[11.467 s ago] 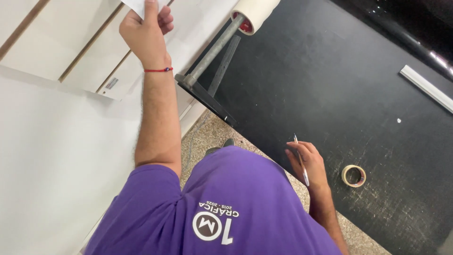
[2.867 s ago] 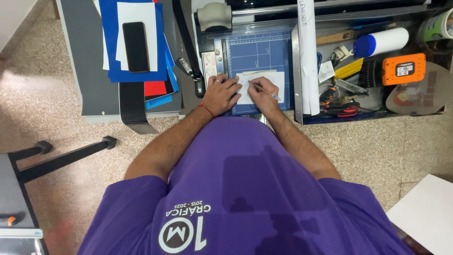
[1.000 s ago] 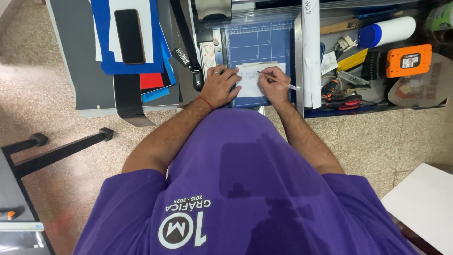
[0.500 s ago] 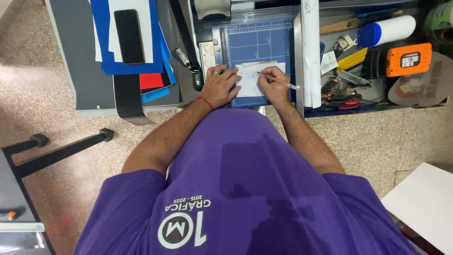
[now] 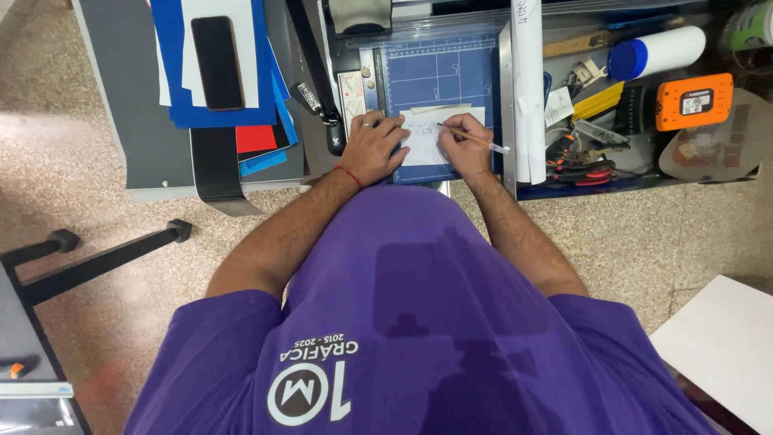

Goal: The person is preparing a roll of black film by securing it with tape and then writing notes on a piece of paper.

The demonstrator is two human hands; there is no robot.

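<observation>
Fingers of the right hand were pinched together on a slim pen with a pale cap end, its tip down on a small white paper slip that lay on the blue gridded bed of a paper trimmer, near the front edge of the surface. The left hand lay flat, fingers spread and closed on nothing, pressing the slip's left side; a red thread band circled its wrist. Compared with half a second and a second before, the pen tip sat at nearly the same spot and the left hand had not shifted, so the writing appeared to be in mid-line rather than finished.

Outward to the right stood a long white ruler-like strip along the trimmer's edge, then a tray of loose tools with an orange tape measure and a white cylinder with a blue cap. To the left lay a black phone on white and blue sheets.

What was written on the slip was too small to read. The slip's lower edge was hidden by both hands, and the purple shirt covered the surface's front edge below it.
</observation>
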